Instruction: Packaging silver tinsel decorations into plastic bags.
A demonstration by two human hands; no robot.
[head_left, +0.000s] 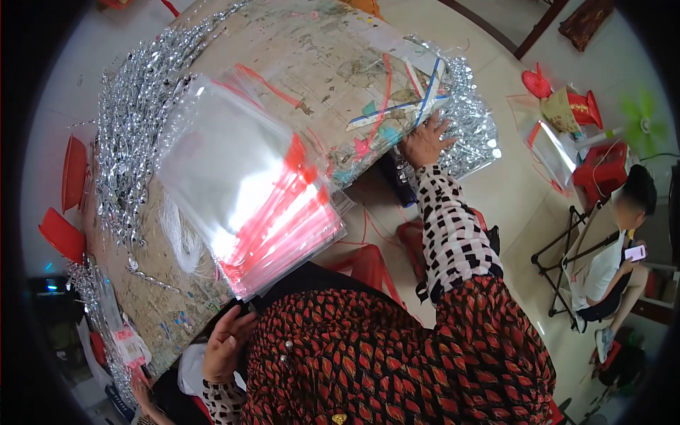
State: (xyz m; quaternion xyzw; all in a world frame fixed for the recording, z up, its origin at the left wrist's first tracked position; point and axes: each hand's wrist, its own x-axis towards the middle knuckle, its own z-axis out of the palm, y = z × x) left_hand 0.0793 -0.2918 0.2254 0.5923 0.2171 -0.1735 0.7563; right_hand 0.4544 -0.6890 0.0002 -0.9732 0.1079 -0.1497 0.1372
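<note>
My right hand (425,142) reaches to the table's right edge, fingers spread, touching silver tinsel strands (471,120) that hang over that edge. Beside its fingertips lie blue-and-white strips (397,113). My left hand (228,341) is low near the table's front edge, fingers loosely stretched and apart, with nothing visible in it. Between the hands, a stack of clear plastic bags (219,156) with red and pink ends lies on the table, its lower corner overhanging the edge toward me. Any contact between my left hand and that corner is not visible.
The worn table (326,57) carries a large heap of silver tinsel (134,106) and a white thread bundle (180,237). Red trays (62,234) stand at the left. Another person's hand (142,389) shows lower left. A person (613,248) sits at the right, near a green fan (641,126).
</note>
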